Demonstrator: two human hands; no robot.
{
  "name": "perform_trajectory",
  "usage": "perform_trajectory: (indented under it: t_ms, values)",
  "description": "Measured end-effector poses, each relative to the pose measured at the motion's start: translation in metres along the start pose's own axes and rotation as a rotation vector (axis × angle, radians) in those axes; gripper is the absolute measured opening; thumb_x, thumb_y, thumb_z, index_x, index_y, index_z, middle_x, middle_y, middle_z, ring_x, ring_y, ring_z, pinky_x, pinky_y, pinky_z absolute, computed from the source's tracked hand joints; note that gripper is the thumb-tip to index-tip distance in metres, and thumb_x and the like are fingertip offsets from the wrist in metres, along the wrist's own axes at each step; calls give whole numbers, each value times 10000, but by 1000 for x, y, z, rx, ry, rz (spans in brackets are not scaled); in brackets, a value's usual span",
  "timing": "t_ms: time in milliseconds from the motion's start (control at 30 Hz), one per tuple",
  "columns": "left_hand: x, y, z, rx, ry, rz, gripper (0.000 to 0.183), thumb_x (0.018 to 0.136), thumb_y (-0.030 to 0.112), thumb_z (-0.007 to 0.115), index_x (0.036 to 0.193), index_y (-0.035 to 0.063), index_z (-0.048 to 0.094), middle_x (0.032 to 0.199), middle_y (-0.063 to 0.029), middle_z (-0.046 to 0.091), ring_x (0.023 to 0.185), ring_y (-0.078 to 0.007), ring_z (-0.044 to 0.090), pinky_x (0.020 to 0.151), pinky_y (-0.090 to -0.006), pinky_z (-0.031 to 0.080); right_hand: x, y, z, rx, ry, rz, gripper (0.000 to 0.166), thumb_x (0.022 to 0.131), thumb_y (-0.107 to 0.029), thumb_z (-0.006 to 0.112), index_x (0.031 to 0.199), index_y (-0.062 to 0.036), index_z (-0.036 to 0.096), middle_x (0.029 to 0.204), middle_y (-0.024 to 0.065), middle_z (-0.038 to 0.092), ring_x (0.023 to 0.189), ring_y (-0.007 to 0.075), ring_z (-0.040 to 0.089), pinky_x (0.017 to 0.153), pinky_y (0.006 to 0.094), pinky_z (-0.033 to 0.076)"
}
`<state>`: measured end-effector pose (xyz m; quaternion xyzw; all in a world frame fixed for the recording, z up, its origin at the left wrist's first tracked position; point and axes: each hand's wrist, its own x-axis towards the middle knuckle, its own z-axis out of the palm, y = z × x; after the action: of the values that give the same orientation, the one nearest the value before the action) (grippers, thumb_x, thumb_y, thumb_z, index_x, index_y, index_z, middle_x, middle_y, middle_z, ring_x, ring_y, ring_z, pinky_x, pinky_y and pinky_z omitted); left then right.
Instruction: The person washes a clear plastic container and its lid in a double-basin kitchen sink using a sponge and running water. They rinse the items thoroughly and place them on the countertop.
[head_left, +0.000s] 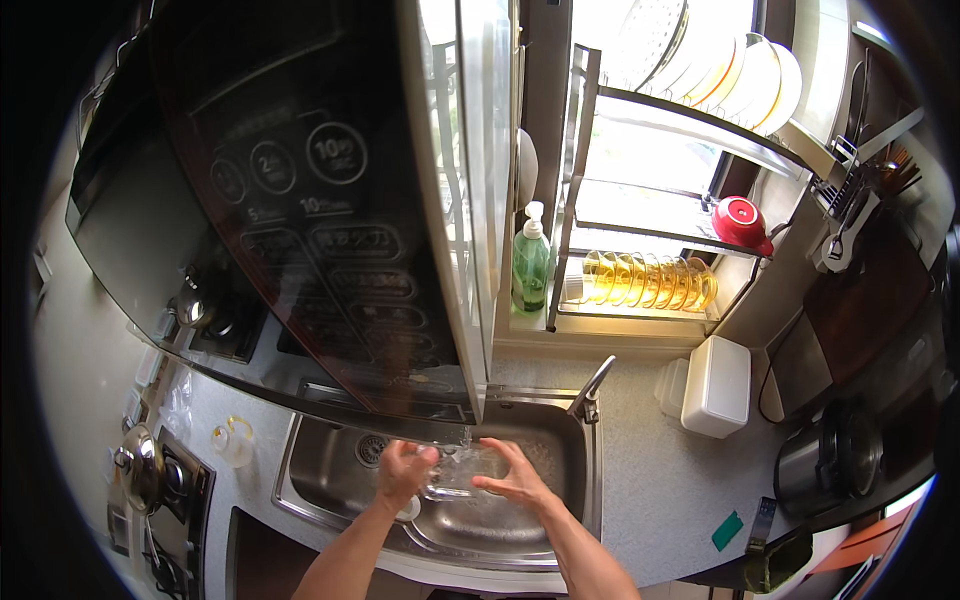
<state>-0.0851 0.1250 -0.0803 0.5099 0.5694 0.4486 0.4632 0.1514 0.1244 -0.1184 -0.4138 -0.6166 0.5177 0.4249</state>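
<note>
Over the steel double-bowl sink (562, 480), both my hands are around a clear, see-through container (454, 474). My left hand (405, 471) grips its left end and is slightly blurred. At the right end, my right hand (514, 474) spans the container between thumb and fingers. Splashes of water show just above it, beside the lower edge of a black appliance. A round drain strainer (371, 450) lies in the left bowl. A small white round thing (409, 510) sits near the sink's front, partly behind my left wrist.
A glossy black appliance (322, 225) with a button panel overhangs the sink's left part. The tap (596, 386) rises at the back right. Behind stand a green pump bottle (531, 262) and a dish rack (667, 234). A white bin (716, 386) stands right; a hob (176, 510) lies left.
</note>
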Motion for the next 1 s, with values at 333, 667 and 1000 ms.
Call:
perform_trajectory:
  t_ms: [333, 667, 1000]
  values:
    - [-8, 14, -10, -75, -9, 54, 292, 828, 163, 676, 1017, -32, 569, 860, -97, 633, 731, -186, 682, 640, -300, 566, 6, 37, 32, 1364, -24, 718, 438, 846, -360, 604, 1173, -71, 641, 1123, 168, 651, 1057, 358, 620, 935, 502, 495]
    - [15, -26, 55, 273, 183, -281, 371, 698, 349, 755, 848, 31, 635, 797, -119, 685, 767, -275, 676, 700, -378, 516, -37, -2, 9, -615, 205, -285, 273, 947, -254, 564, 1119, -52, 626, 1171, 165, 582, 1112, 335, 547, 897, 385, 465]
    - [15, -25, 39, 388, 149, -179, 599, 760, 537, 709, 993, -6, 611, 919, -192, 684, 888, -350, 666, 780, -414, 515, 6, -54, 39, -622, -57, 229, 575, 915, -564, 540, 743, -30, 665, 612, 157, 618, 611, 358, 626, 608, 441, 483]
